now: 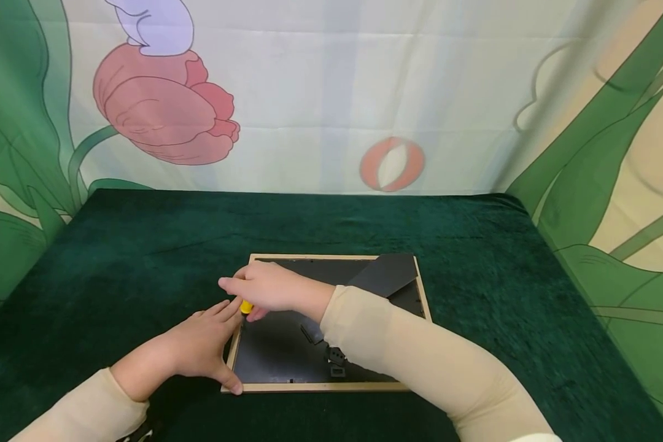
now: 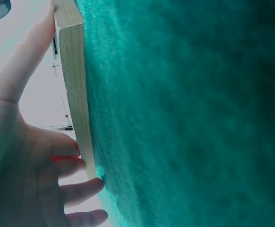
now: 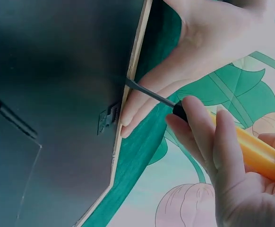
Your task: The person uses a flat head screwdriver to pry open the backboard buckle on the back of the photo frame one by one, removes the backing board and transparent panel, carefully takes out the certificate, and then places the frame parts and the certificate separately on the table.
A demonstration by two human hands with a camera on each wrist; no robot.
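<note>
A picture frame [image 1: 320,387] with a light wooden rim lies back side up, showing its black backing board [image 1: 276,356]. My left hand [image 1: 204,341] rests along the frame's left side, thumb on the near left corner and fingers stretched along the rim. In my right hand [image 1: 276,286] is a flat-tipped screwdriver [image 3: 258,151] with a yellow handle, gripped by curled fingers. Its tip meets the rim's inner edge beside the left fingers in the right wrist view. A small black metal hanger [image 3: 108,118] sits on the backing near that edge.
A black stand flap [image 1: 389,276] lies across the frame's far right corner, reaching past the rim. Black fittings [image 1: 336,356] lie on the backing under the right forearm. Dark green cloth [image 1: 503,307] covers the table, with a printed curtain [image 1: 309,92] behind.
</note>
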